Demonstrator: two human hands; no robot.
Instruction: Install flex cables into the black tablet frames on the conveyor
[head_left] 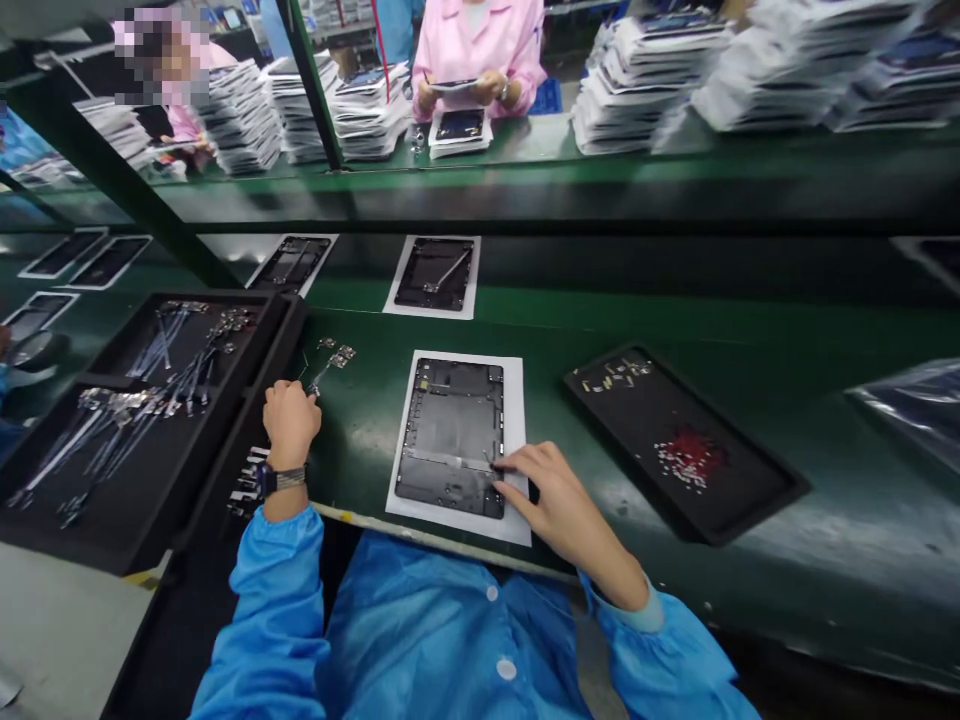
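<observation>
A black tablet housing (454, 430) lies on a white sheet (516, 400) in front of me. My right hand (551, 490) rests at its lower right edge, thumb and forefinger touching it and slightly apart. A strip of cable or tape crosses the housing near those fingertips. To the left, my left hand (291, 420) is curled closed over the bench, beside a small circuit board with a thin cable (341, 357). What its fingers hold, if anything, is hidden. A watch is on the left wrist.
A black tray (289, 330) with several cabled boards stands at left. Another black tray (615, 450) at right holds small gold parts and white and red bits. More housings (436, 272) lie behind. Across the bench, a person in pink (480, 50) works among paper stacks (645, 70).
</observation>
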